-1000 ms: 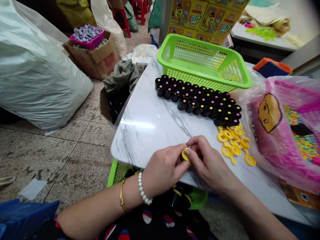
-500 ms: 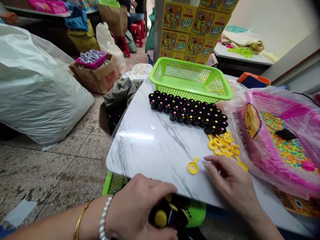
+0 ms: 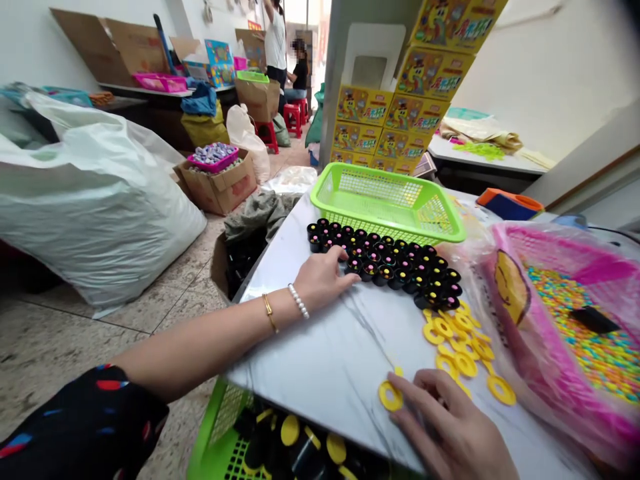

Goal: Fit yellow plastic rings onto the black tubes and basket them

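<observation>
The left hand lies open against the packed black caps, as if steadying them — the open right hand rests beside a lone yellow ring, set apart from the yellow pile.

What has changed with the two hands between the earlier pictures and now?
The left hand let go of a black cap with a yellow ring low at the green plastic crate and moved up across the white marble table to touch the rows of black cylindrical caps. The right hand stayed low, its fingers at a flat yellow plastic ring. The heap of yellow rings stayed.
</observation>
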`<state>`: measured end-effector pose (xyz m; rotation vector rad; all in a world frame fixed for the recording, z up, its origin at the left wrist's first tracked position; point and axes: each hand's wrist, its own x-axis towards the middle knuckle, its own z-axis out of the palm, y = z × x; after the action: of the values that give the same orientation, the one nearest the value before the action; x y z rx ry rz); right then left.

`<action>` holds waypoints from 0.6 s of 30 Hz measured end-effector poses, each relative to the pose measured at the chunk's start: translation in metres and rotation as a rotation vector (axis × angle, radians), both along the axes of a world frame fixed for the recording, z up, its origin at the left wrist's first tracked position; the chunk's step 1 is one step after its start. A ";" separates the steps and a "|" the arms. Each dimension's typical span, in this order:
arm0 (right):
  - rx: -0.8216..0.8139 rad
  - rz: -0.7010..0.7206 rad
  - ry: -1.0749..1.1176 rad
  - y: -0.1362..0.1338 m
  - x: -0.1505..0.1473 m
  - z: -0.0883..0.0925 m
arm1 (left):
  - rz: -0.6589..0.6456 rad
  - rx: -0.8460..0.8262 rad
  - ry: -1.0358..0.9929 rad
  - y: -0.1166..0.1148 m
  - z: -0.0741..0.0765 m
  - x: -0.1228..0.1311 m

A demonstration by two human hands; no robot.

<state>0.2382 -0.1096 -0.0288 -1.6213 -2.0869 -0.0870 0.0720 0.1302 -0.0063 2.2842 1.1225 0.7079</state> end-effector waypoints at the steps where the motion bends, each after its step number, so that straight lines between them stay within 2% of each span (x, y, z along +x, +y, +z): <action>1: 0.029 -0.003 -0.011 -0.001 -0.003 -0.001 | 0.004 -0.001 0.008 0.000 -0.002 0.001; 3: 0.087 0.016 -0.050 0.000 -0.009 -0.002 | 0.010 -0.001 0.024 0.001 -0.005 0.002; 7: 0.190 0.148 -0.166 0.013 -0.025 0.003 | 0.015 0.005 0.045 0.004 -0.004 0.006; 10: 0.190 0.160 -0.139 0.026 -0.034 0.005 | -0.009 -0.002 0.053 -0.005 0.001 0.000; 14: -0.025 0.039 0.090 0.040 -0.032 0.008 | -0.124 -0.073 0.068 -0.041 0.006 -0.022; 18: -0.370 -0.053 0.432 0.046 -0.015 0.025 | -0.300 -0.153 0.067 -0.077 0.006 -0.041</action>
<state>0.2232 -0.0636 -0.0037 -1.7121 -1.7921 0.6114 0.0313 0.0529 -0.0007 2.2898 0.8064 0.4173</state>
